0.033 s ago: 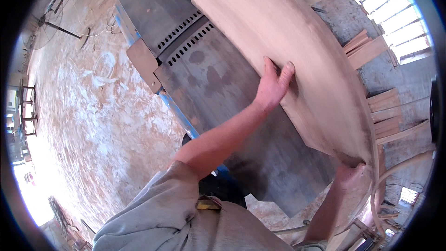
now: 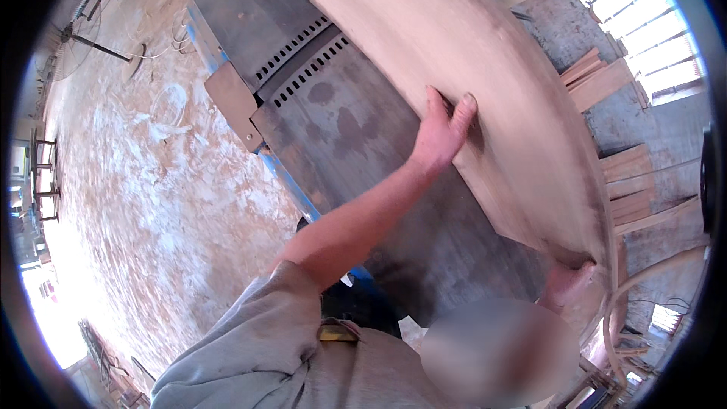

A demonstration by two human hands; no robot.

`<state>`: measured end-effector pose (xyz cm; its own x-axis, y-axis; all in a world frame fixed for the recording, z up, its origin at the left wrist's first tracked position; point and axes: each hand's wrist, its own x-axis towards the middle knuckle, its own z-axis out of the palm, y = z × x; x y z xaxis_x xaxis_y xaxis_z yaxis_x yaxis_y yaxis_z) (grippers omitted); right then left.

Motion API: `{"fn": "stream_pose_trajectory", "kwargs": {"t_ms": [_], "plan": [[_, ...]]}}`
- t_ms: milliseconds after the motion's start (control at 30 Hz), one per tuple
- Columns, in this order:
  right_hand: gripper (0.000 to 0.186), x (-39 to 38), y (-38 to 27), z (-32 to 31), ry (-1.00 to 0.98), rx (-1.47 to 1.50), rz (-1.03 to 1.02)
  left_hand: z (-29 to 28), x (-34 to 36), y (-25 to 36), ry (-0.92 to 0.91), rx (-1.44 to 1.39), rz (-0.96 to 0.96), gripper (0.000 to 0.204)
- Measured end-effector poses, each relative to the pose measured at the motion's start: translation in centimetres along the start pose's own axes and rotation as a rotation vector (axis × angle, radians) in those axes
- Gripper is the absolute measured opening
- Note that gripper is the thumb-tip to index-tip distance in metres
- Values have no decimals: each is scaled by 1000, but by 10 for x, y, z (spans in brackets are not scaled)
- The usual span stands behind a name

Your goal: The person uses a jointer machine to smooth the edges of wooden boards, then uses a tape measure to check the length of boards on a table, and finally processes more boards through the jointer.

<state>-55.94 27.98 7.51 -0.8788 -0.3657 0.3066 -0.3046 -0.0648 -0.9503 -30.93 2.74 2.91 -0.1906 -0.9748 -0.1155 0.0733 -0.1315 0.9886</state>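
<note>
A wide pale wooden board [image 2: 522,129] runs along the dark metal bed of a jointer-like machine [image 2: 363,117], from the top of the view to the lower right. My left hand [image 2: 445,130] presses on the board's face near its lower edge, thumb and one finger spread apart; its other fingers are mostly hidden. At the near end of the board, my right hand [image 2: 569,282] is closed around the corner, its fingers partly out of sight. A blurred oval patch covers my right forearm.
A slotted gap [image 2: 303,60] crosses the metal bed, with a brown plate [image 2: 232,104] at its left side. Offcut boards [image 2: 627,182] lie on the right beneath a barred window [image 2: 640,23]. A pedestal fan [image 2: 72,34] stands far left, and a hose [image 2: 644,280] curves at lower right.
My left hand has shifted very slightly left and toward the far end. The right hand stays on the board's near end.
</note>
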Motion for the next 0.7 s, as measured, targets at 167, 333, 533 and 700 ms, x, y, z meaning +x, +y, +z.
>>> {"fn": "stream_pose_trajectory", "kwargs": {"t_ms": [167, 333, 533, 700], "plan": [[43, -10, -5, 52, -94, -938, -558, -48, 49, 5, 0, -19, -63, 104], [56, -22, -13, 123, -252, -77, -32, -94, 94, 25, 18, -56, -57, 99], [76, -47, -50, 252, -341, 377, 166, -160, 155, 41, 46, -46, -101, 75], [74, -63, -66, 341, -386, 387, 29, -231, 222, 51, -77, -210, -46, 57]]}}
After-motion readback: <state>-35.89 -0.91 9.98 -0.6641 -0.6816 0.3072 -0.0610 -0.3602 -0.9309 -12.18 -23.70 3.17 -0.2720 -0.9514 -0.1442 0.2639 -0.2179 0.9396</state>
